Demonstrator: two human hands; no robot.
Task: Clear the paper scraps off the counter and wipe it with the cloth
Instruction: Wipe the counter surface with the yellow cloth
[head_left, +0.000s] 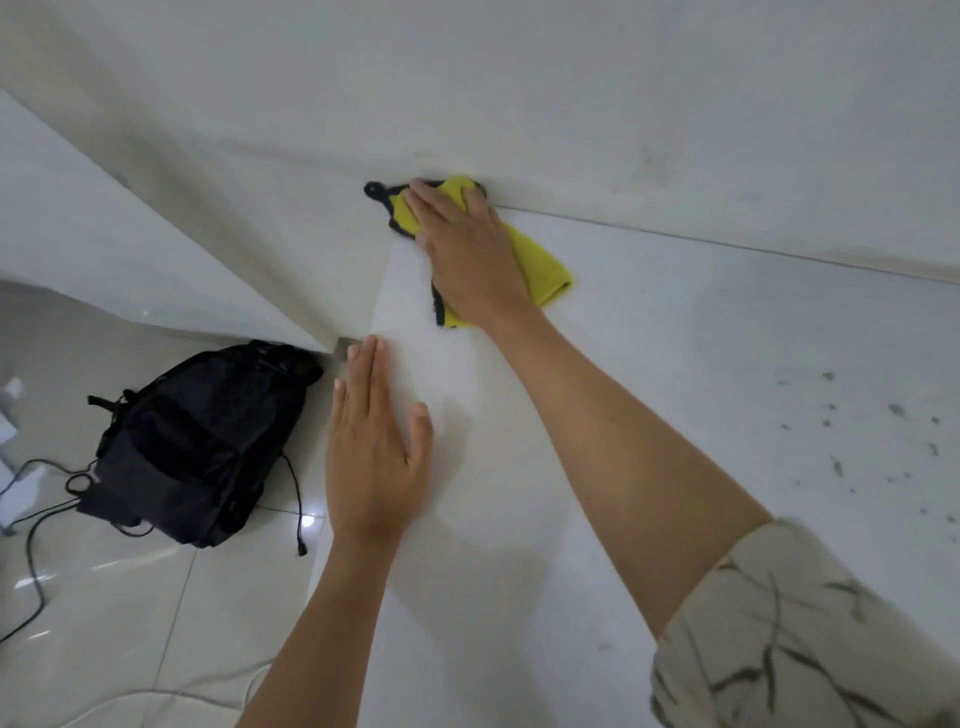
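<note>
Floor clutter at eight o'clock

A soft black fabric backpack (200, 441) lies slumped on the glossy pale tiled floor (130, 613), close against the white wall (156, 234). Thin black cords (31, 545) trail from it toward nine o'clock, and a white cable (156, 693) curves across the tiles at seven o'clock.

Light even, cool, fairly bright; source out of view. Glossy floor tiles (130, 597) throw small white glare spots, strongest one just right of the black backpack (202, 441). Soft grey shadow lies on the counter (675, 338) under the right forearm (613, 436), edges diffuse. Strong wide-angle bending: wall seam and counter edge curve toward the frame borders. Overall softness, fine detail smeared. Slight motion blur at the yellow cloth (540, 265) and fingertips of the right hand (467, 249). Corners duller.
</note>
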